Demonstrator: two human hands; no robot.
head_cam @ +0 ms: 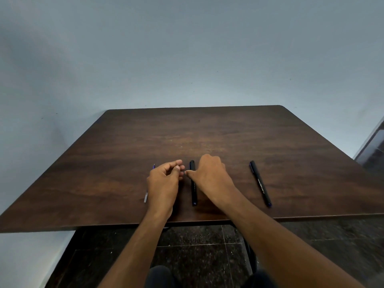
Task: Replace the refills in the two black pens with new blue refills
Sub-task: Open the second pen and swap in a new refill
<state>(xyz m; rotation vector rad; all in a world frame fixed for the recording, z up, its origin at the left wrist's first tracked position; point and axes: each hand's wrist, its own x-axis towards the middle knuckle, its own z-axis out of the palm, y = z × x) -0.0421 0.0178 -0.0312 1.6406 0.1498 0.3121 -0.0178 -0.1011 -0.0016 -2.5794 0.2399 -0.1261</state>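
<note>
On the dark wood-grain surface [228,132] we see two slim black pens [193,183] [260,183]. Our curled left hand [164,179] and right hand [209,173] meet fingertip-to-fingertip; whether they pinch anything we cannot tell. A thin refill [146,197] lies beside the left hand.

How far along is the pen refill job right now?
Nothing looks finished. Both black pens, the middle pen and the right pen, lie closed on the table. A refill lies beside the left hand; the right hand reaches the middle pen. Both swaps remain.

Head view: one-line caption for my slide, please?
Both hands, left hand and right hand, meet over the middle black pen; second black pen and a refill lie alongside.
</note>
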